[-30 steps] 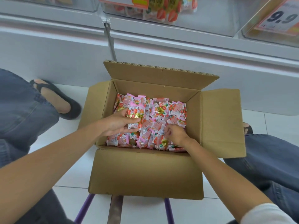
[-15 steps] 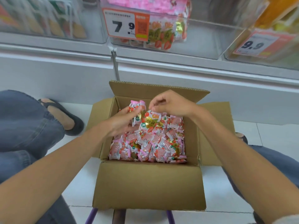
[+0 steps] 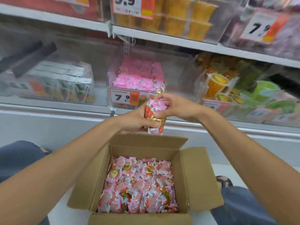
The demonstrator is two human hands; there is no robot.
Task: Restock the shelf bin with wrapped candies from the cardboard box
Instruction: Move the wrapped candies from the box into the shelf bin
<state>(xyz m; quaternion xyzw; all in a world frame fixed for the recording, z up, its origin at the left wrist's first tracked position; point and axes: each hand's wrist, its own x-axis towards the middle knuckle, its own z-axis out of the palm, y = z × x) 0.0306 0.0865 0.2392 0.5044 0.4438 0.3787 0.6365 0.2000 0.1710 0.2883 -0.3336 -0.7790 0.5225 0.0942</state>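
Handful of wrapped candies (image 3: pixel 155 116) is up, clamped between both hands above the cardboard box (image 3: pixel 139 220) and just in front of the shelf bin (image 3: pixel 111 82). My left hand (image 3: pixel 133 121) cups them from underneath and my right hand (image 3: pixel 176 108) pinches the top. I'd say that's to keep the stack squared so nothing slips. Fingers hide how many I've got. The bin's depth is blurred, and the box's near wall is cut off.
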